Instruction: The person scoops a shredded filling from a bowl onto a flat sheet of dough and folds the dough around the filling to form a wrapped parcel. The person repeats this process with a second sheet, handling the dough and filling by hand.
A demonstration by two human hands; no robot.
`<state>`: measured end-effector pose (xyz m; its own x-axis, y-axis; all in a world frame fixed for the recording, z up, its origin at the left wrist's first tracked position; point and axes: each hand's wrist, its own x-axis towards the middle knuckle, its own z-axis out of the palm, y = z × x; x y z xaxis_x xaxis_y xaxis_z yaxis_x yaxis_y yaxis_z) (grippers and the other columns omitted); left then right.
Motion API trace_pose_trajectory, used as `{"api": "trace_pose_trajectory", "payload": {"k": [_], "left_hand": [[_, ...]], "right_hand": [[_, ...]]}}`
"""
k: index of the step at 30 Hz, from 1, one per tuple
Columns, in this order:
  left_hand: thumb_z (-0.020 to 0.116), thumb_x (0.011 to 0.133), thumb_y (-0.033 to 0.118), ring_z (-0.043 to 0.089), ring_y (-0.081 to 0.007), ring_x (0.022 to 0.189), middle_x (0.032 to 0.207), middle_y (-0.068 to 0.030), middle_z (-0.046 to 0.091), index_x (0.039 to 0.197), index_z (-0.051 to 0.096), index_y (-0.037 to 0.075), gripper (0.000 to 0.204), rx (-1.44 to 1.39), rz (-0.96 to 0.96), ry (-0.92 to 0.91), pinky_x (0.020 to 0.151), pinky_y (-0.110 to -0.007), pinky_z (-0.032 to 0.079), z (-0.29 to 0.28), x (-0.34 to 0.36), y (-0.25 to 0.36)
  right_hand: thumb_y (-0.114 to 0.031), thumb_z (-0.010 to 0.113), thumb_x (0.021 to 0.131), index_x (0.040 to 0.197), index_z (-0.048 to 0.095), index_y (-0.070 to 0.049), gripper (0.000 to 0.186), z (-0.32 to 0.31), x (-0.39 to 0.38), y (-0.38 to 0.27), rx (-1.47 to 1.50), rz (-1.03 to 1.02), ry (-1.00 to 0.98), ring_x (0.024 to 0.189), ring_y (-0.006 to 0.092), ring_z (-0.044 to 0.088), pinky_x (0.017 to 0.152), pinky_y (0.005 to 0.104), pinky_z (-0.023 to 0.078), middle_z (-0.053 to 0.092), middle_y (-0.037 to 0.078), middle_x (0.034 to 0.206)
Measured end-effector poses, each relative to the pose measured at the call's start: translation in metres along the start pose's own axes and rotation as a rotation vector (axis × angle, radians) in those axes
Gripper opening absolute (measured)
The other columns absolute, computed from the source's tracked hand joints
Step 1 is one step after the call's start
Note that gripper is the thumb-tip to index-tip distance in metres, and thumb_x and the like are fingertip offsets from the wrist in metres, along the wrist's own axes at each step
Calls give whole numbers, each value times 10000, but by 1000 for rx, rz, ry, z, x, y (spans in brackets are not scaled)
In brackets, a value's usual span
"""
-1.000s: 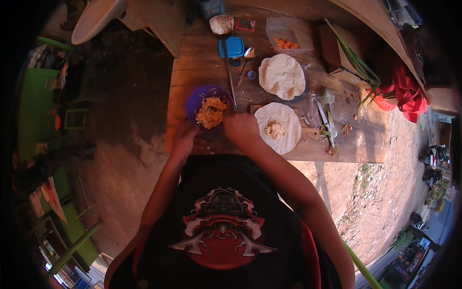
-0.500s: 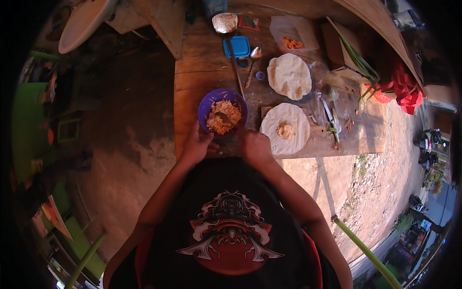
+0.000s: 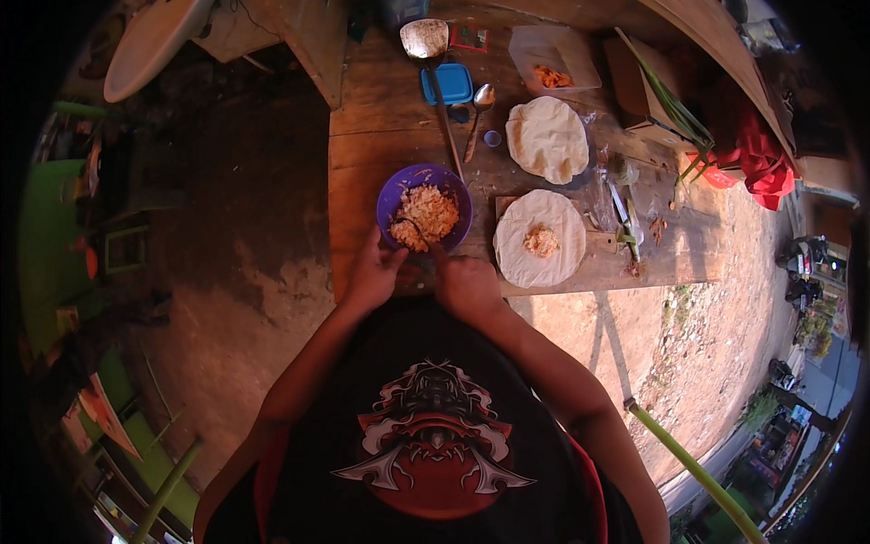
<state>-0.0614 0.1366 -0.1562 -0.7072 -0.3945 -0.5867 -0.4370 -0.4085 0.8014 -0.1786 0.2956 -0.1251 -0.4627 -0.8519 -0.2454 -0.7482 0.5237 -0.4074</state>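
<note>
My left hand (image 3: 374, 272) grips the near-left rim of a purple bowl (image 3: 388, 199) holding orange-tinted rice (image 3: 426, 208). My right hand (image 3: 465, 286) is closed on the handle of a spoon (image 3: 415, 227), whose head sits in the rice. To the right, a flatbread (image 3: 526, 218) with a small mound of rice (image 3: 541, 241) lies on a wooden board (image 3: 600, 242). A second flatbread (image 3: 547, 136) lies behind it.
Behind the bowl lie a long spatula (image 3: 424, 41), a blue lid (image 3: 458, 83), another spoon (image 3: 480, 107) and a clear container (image 3: 551, 50). At right are a knife (image 3: 619, 207), a box (image 3: 634, 86), green leaves (image 3: 671, 104) and red bags (image 3: 761, 177).
My right hand has moved down and toward me, with the spoon now nearer the bowl's near side. My left hand has stayed at the bowl. The view has shifted slightly.
</note>
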Motion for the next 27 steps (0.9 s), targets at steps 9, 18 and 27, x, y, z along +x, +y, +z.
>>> {"api": "trace_pose_trajectory", "payload": {"k": [9,18,27], "left_hand": [[574,1098,79,770,-252,962,1232,-159,707,1647,272,136,629,-39,2,30,718,-382,661,1,7,-10],[516,1142,212,777,-264,994,1294,-147,702,1610,381,120,496,77,-87,39,732,-380,661,1,10,-4],[651,1083,277,753,-179,845,1140,-87,729,1595,448,99,578,103,53,95,694,-329,612,-8,10,-15]], "right_hand": [[-119,589,946,1355,641,-24,423,6,-7,0,234,47,33,749,466,723,706,582,580,728,254,809],[-139,626,991,1318,701,-30,352,-2,-16,4,468,113,78,896,499,704,796,551,568,725,292,940],[-160,642,1023,1313,714,-5,337,12,-16,16,796,203,94,1031,360,771,879,402,562,741,301,1076]]}}
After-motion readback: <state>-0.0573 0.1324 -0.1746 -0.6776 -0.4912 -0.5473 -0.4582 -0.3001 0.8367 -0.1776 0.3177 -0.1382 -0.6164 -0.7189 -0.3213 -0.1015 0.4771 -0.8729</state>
